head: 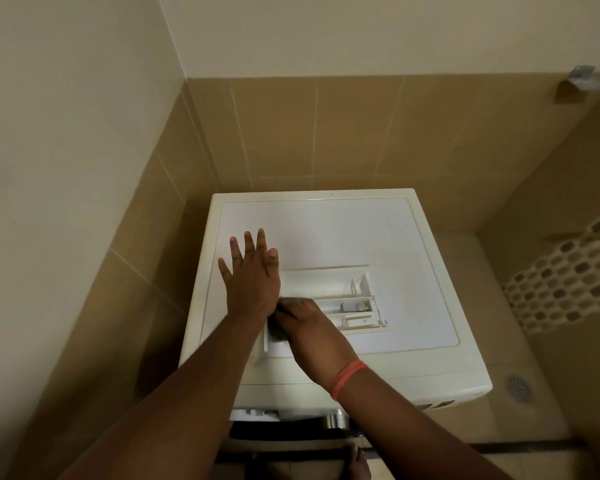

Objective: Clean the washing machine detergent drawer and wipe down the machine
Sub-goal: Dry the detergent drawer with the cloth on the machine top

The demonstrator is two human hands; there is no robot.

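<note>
The white detergent drawer lies removed on top of the white washing machine, its compartments facing up. My left hand lies flat on the machine's top at the drawer's left end, fingers straight and spread. My right hand grips a dark grey cloth and presses it onto the drawer's left front part. Much of the cloth is hidden under my fingers.
The machine stands in a corner between tan tiled walls. A floor drain is at the lower right, a perforated white mat or basket at the right. A metal bracket sticks out of the right wall.
</note>
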